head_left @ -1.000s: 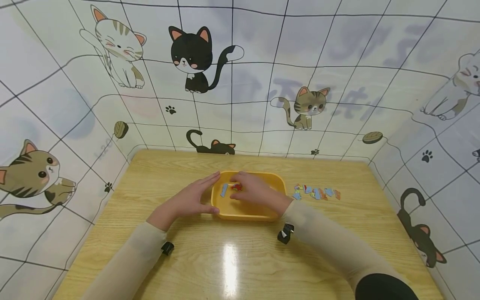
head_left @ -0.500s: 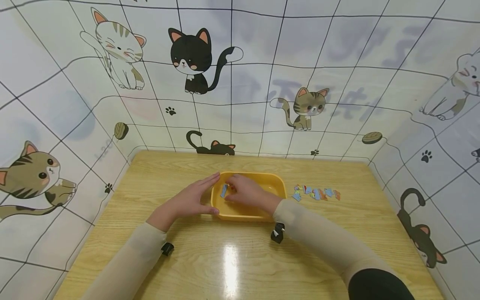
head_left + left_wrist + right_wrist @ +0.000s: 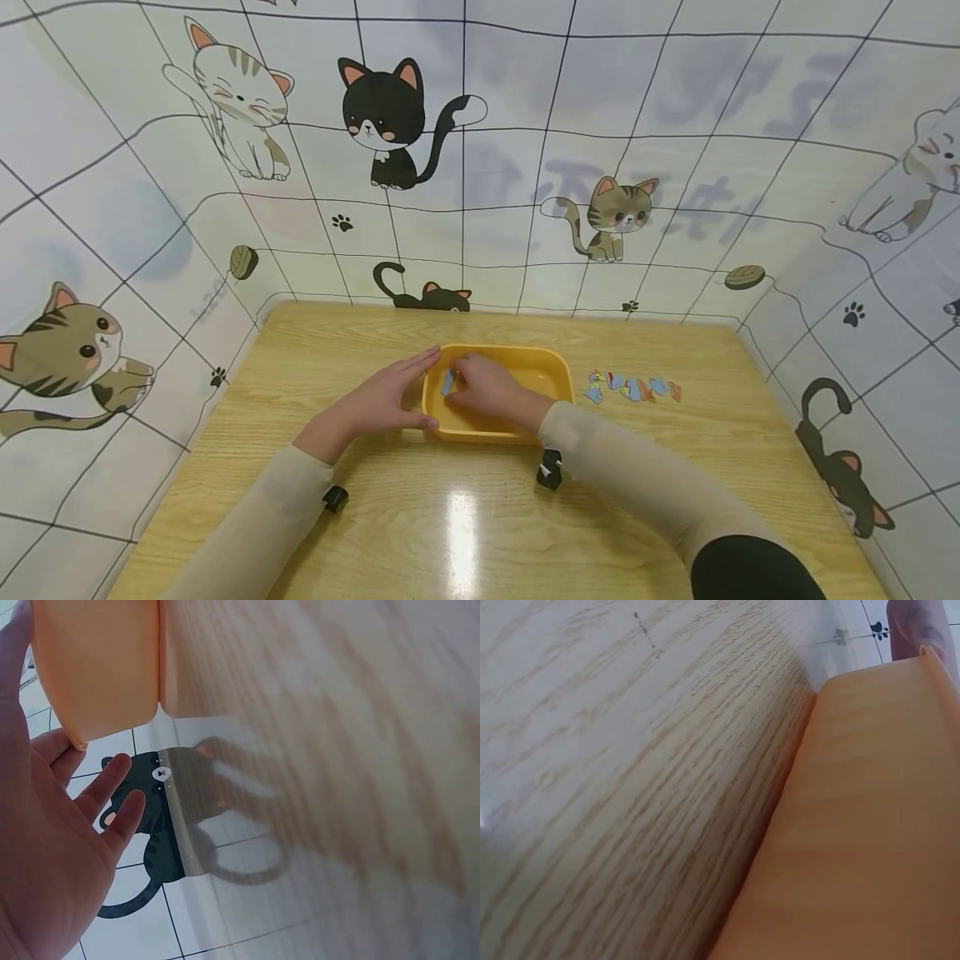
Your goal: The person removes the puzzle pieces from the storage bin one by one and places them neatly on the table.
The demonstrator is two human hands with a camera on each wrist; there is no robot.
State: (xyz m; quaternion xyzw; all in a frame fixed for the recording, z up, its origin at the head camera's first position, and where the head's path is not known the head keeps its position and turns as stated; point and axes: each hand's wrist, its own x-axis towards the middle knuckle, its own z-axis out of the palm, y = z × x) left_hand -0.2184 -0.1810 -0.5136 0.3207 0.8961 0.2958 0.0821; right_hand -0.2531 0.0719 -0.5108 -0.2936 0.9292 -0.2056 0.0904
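Note:
A yellow plastic tray [image 3: 517,435] stands on the table. My left hand [image 3: 382,398] is at its left end, fingers extended, with fingertips and thumb at the rim. In the left wrist view the fingers of the left hand [image 3: 67,847] reach out straight beside the tray wall [image 3: 105,667]. My right hand [image 3: 487,390] is down inside the tray, fingers bent toward a small flat light-blue piece [image 3: 447,383] near the left end. Its fingertips partly cover that piece, and whether they pinch anything is hidden. The right wrist view shows mainly the tray's outer wall [image 3: 840,817].
Several small flat blue, red and orange pieces [image 3: 633,387] lie in a loose row on the table [image 3: 390,533], right of the tray. Walls [image 3: 510,167] printed with cartoon cats enclose the table at the back and sides.
My right hand has moved left inside the tray, toward the blue piece. A red piece seen at its fingertips a second ago is out of sight. The left hand has stayed put.

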